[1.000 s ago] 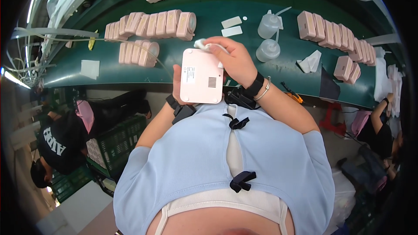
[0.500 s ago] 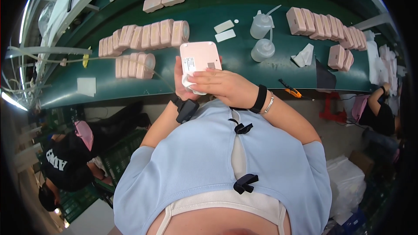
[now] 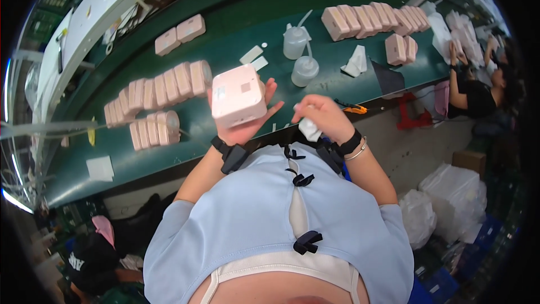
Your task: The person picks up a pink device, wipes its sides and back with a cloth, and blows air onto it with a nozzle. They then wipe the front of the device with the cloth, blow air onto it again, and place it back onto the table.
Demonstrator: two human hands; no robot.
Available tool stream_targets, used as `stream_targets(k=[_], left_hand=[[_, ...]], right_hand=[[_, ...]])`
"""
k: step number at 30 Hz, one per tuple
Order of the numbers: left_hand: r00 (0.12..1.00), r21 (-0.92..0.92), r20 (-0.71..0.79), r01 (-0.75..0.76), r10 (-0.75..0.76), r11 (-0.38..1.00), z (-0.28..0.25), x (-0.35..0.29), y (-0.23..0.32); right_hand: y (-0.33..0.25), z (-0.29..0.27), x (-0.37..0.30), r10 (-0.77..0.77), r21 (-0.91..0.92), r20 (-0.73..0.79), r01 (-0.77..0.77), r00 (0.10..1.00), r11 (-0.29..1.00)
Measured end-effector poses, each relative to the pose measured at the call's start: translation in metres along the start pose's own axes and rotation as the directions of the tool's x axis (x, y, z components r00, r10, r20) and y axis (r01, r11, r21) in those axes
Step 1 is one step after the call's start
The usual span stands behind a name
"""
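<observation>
A pink, rounded square device (image 3: 238, 95) rests in my left hand (image 3: 244, 132). The thumb side shows at its left, and the fingers reach out past its right side. Its face carries a small label and a grid of vent holes; one edge with a small slot points toward me. To the right, apart from the device, my right hand (image 3: 327, 116) is closed on a crumpled white cloth (image 3: 309, 129), which hangs below the fingers. Both hands are just over the near edge of the green worktable (image 3: 225, 39).
Rows of similar pink devices (image 3: 160, 91) stand at left, with another row (image 3: 368, 21) at far right. Two translucent squeeze bottles (image 3: 304, 72) stand ahead, near white rectangular pieces (image 3: 251, 54). An orange-and-black cutter (image 3: 353, 108) lies at the edge. Another person (image 3: 478, 91) works at far right.
My right hand has come off the device and moved right with the white cloth. The device has turned and tilted in my left hand, and the whole view has swung.
</observation>
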State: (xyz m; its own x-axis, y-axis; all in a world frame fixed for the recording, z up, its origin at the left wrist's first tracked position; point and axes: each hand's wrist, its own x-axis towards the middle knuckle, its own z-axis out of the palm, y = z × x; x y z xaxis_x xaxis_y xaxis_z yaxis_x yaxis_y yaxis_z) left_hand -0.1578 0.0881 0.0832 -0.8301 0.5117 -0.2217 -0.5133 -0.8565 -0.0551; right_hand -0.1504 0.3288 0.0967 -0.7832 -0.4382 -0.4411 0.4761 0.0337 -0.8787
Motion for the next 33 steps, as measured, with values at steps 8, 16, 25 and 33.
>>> stream_targets(k=[8,16,25,33], left_hand=[[0.911,0.351,0.397,-0.038,-0.112,0.936,0.01,0.033,-0.027],[0.963,0.943,0.26,-0.239,-0.066,0.231,0.028,0.068,-0.038],[0.985,0.995,0.088,-0.094,0.147,0.04,0.014,0.067,-0.044],[0.891,0.975,-0.199,0.222,0.409,-0.01,0.038,0.05,-0.024]], right_hand=[[-0.013,0.021,-0.002,-0.157,0.231,0.064,0.138,0.986,0.963],[-0.02,-0.099,-0.078,-0.146,0.376,-0.205,0.216,0.968,0.901],[0.071,-0.413,-0.118,-0.455,-0.461,-0.887,-0.114,0.075,0.88],[0.13,-0.634,-0.046,-0.327,-0.357,-0.934,-0.367,0.144,0.859]])
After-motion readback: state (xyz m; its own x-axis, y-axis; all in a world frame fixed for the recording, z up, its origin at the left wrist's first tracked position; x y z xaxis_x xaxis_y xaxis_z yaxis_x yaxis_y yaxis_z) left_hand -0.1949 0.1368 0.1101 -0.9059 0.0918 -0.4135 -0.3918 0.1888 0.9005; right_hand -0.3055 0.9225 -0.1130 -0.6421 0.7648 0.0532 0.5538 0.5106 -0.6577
